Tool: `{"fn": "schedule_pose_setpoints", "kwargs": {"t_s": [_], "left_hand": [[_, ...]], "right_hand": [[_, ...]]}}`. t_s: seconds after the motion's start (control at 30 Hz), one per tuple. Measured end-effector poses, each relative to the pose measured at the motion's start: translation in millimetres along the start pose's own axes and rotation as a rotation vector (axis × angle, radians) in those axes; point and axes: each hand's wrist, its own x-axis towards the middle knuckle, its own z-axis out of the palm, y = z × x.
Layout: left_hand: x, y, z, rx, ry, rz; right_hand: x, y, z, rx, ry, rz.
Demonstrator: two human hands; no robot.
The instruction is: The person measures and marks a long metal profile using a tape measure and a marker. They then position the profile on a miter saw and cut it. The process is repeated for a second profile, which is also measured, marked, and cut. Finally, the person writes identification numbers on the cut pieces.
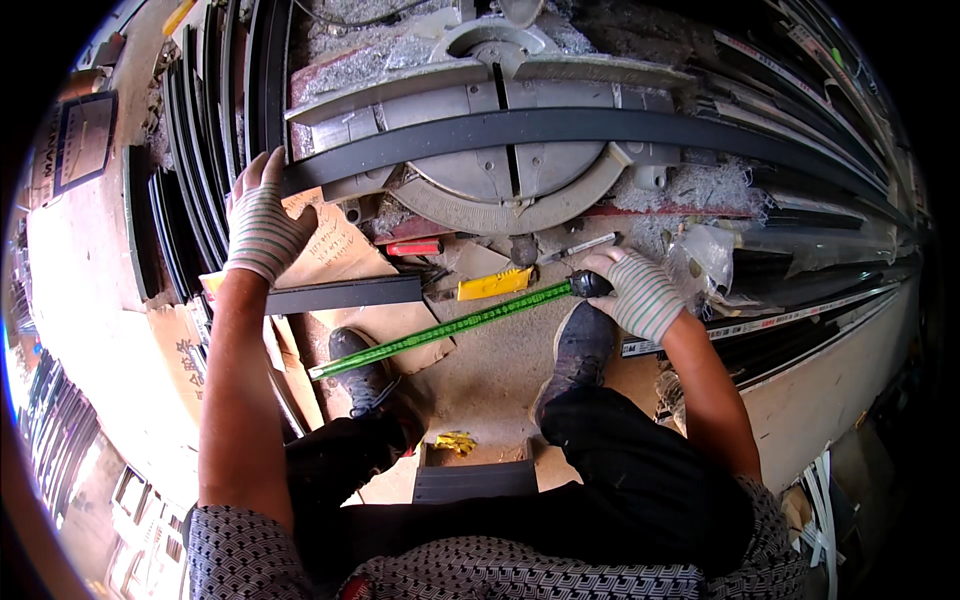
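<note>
My left hand [262, 222], in a striped work glove, rests on the left end of a long black metal profile [560, 128] that lies across the grey round table of a mitre saw [500, 175]. My right hand [638, 290], gloved too, grips a black tape measure case [590, 284]. Its green blade [440, 332] runs out down and left toward my left shoe. A short black profile piece [345, 294] lies just below my left hand, over brown cardboard.
Black profiles are stacked at the left [195, 150] and along the right side [820, 200]. A marker pen [580, 247], a yellow scrap [492, 284] and a red piece [413, 247] lie by the saw base. Metal shavings cover the saw. My shoes stand on the dusty floor.
</note>
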Motion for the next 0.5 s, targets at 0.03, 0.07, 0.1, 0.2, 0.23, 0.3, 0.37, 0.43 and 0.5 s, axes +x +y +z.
{"fn": "schedule_pose_setpoints", "kwargs": {"t_s": [0.03,0.07,0.1,0.2,0.23,0.3,0.37,0.43,0.5], "left_hand": [[4.0,-2.2,-3.1,0.015,-0.059,-0.007],[8.1,-3.4,-4.6,0.029,-0.118,-0.014],[12.1,-4.0,-3.4,0.073,-0.119,0.014],[26.3,-21.5,7.0,0.059,-0.216,-0.014],[26.5,-19.0,4.7,0.032,-0.162,0.026],[29.8,-19.8,2.7,0.007,-0.198,0.011],[34.2,-20.1,7.6,-0.034,-0.169,0.03],[36.5,-20.7,10.1,-0.063,-0.161,0.05],[35.0,-23.4,7.7,-0.071,-0.166,0.047]], "right_hand": [[2.0,-1.2,2.3,-0.029,-0.026,0.031],[2.5,1.3,6.7,-0.054,-0.022,0.03],[2.5,4.7,12.8,-0.079,-0.018,0.03],[4.8,7.3,15.6,-0.107,-0.007,0.007],[5.3,6.2,8.0,-0.071,0.004,-0.002],[8.5,9.5,-4.2,-0.012,0.059,0.013],[7.9,23.6,-17.0,-0.062,0.319,0.024],[14.5,49.9,-39.3,-0.153,0.618,-0.044],[20.9,56.9,-73.6,-0.285,0.729,0.078]]}}
